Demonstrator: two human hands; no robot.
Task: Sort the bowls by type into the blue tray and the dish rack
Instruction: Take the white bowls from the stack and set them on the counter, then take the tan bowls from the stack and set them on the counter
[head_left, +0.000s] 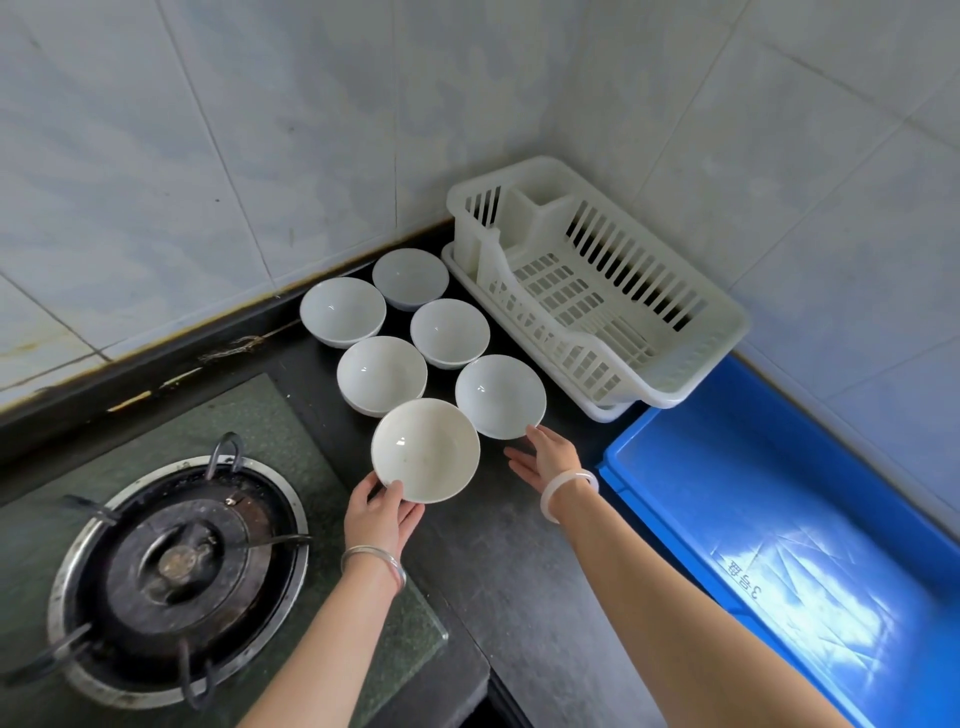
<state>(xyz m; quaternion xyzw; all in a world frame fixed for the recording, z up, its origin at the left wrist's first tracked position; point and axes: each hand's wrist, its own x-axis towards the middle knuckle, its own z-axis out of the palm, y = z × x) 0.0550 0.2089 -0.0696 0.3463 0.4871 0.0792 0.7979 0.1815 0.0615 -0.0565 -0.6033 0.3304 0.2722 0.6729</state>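
The left hand (382, 512) pinches the near rim of a cream bowl (425, 449), thumb inside, just in front of 5 whiter bowls (382, 374) on the bench (498, 545). The right hand (545, 457), fingers straight and spread, touches the nearest white bowl (500, 396) at its rim. The dish rack (566, 343) and blue tray (779, 467) lie to that hand's right, neither holding a bowl yet.

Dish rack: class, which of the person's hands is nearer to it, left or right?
Right. The right hand, fingers straight, is at the rim of the white bowl beside the dish rack. The left hand is farther off toward the stove, gripping the cream bowl.
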